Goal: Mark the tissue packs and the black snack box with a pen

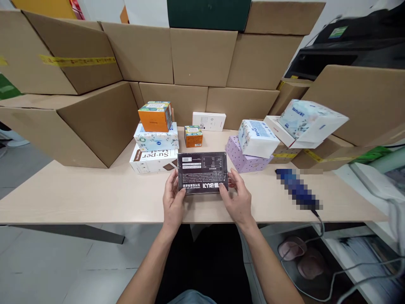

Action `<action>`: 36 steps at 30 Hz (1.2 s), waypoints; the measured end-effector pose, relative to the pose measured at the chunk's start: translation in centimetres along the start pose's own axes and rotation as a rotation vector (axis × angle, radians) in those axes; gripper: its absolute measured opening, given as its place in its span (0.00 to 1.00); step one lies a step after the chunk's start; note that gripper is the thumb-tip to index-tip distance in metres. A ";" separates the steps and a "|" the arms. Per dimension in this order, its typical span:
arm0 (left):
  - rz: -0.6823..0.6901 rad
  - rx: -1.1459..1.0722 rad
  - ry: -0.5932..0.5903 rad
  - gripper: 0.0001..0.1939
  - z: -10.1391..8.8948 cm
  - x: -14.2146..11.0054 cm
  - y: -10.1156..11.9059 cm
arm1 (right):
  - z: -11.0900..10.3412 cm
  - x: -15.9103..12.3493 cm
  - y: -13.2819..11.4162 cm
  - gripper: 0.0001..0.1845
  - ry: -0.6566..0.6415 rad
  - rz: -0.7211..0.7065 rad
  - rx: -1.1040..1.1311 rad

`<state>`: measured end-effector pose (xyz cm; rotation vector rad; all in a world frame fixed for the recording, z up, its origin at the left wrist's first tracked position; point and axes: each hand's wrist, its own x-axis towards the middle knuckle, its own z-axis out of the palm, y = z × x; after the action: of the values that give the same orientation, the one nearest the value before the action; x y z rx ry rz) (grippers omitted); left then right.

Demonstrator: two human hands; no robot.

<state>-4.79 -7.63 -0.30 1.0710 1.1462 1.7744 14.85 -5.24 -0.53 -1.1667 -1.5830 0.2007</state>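
Walled by stacked cardboard boxes point(202, 55), the tabletop point(95, 198) carries near its front edge a flat black box point(202, 172), long axis left-right, gripped at its short ends by left hand point(173, 202) and right hand point(238, 200), equally near.

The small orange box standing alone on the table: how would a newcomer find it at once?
Start at the wall of cardboard cartons behind the table. Just ahead of the black box held in both hands stands the small orange box. Unlike the bigger orange box, it sits directly on the table, not on a stack.
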 end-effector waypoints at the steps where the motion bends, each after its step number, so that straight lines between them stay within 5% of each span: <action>1: -0.012 -0.027 0.008 0.31 0.0 0.0 0.0 | 0.0 0.0 0.1 0.31 0.011 -0.006 0.009; 10: 0.063 0.062 0.080 0.34 -0.1 -0.2 -0.2 | 0.0 -0.3 1.4 0.32 0.009 0.082 0.191; 19: 0.237 0.295 0.023 0.36 -0.4 -0.4 0.1 | -1.1 -0.1 0.6 0.25 -0.041 0.088 0.329; 24: 0.216 0.125 -0.025 0.29 -0.1 -0.5 0.5 | -1.4 -0.1 0.7 0.26 -0.008 0.105 0.375; 30: 0.093 -0.240 0.094 0.12 0.3 -0.3 0.4 | -1.2 -0.2 0.5 0.18 0.071 0.108 0.342; 36: 0.023 -0.019 0.138 0.17 0.4 -0.3 0.6 | -1.2 -0.1 0.2 0.17 0.079 0.139 0.248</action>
<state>-4.45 -7.97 0.29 0.9660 1.2014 1.8978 15.89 -5.71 -0.26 -1.0771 -1.3655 0.4249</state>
